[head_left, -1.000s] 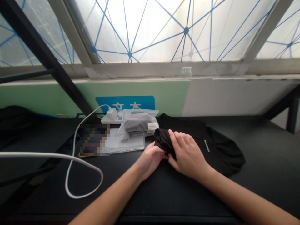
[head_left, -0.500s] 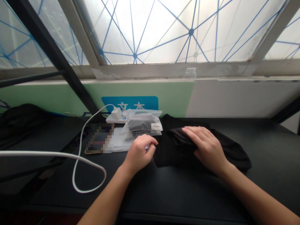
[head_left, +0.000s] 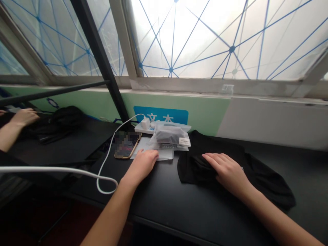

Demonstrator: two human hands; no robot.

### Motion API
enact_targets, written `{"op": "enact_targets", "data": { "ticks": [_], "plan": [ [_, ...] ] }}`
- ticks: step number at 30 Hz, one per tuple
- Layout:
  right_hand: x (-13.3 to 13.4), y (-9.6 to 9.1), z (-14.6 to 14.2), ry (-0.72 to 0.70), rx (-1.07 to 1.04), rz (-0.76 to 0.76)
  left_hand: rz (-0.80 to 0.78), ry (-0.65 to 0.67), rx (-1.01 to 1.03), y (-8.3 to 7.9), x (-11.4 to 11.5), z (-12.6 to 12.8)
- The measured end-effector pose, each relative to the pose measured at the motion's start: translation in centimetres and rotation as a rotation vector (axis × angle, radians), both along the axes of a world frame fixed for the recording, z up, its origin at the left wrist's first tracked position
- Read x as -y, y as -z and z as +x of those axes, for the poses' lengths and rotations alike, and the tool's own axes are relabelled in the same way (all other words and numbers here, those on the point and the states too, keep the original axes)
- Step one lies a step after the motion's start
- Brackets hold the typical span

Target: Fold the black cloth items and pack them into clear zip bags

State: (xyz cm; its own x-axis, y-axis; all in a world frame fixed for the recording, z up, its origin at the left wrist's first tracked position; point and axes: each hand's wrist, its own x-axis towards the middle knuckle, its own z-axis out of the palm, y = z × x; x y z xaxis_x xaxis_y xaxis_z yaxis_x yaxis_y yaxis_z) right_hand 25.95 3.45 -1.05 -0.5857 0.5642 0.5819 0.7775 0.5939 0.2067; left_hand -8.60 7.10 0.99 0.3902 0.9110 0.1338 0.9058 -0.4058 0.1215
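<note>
A black cloth garment [head_left: 266,177] lies partly bunched on the black table. My right hand [head_left: 229,173] rests on its folded part, the fingers stretched out side by side over the fabric; the thumb is mostly hidden. My left hand [head_left: 144,164] is at the near edge of a flat frosted plastic bag [head_left: 165,155], fingers loosely bent and pointing right, with no grip on it visible. Behind that hand, another clear plastic bag [head_left: 169,135] with a dark item and a white label lies on top of the flat one.
A phone [head_left: 125,145] lies left of the bags. A white charger [head_left: 145,123] sits in a power strip [head_left: 139,128], its white cable [head_left: 102,169] looping across the left side. Beyond a dark metal post [head_left: 102,58], another person's hand [head_left: 24,117] is near black cloth [head_left: 68,119].
The view has swung left, bringing another person's hand into sight. My left hand has shifted left onto the flat bag's near edge, its fingers less curled. My right hand stays on the garment.
</note>
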Motion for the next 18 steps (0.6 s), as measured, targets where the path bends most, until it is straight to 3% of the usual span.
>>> {"op": "enact_targets", "data": {
  "ticks": [3, 5, 10, 12, 14, 16, 18],
  "plan": [
    [0.0, 0.1, 0.0, 0.0, -0.003, -0.004, 0.105, -0.003, 0.034, -0.8, -0.2, 0.7],
    [0.0, 0.1, -0.1, 0.006, -0.009, -0.007, 0.187, -0.013, 0.018, -2.1, 0.0, 1.6],
    [0.1, -0.1, 0.0, 0.023, -0.034, -0.024, 0.143, -0.093, -0.06, -8.2, 2.2, 4.5],
    [0.1, -0.4, 0.6, 0.037, -0.061, -0.039, 0.174, -0.138, -0.04, -10.7, 3.2, 6.1],
    [0.0, -1.0, 2.0, 0.07, -0.102, -0.044, 0.248, -0.161, 0.021, -12.2, 3.7, 8.3],
    [0.0, -1.7, 4.1, 0.142, -0.164, -0.016, 0.339, -0.134, 0.117, -12.0, 3.5, 11.1],
    [0.0, -2.5, 6.8, 0.274, -0.258, 0.037, 0.35, 0.02, 0.173, -10.1, 2.7, 14.3]
  ]
}}
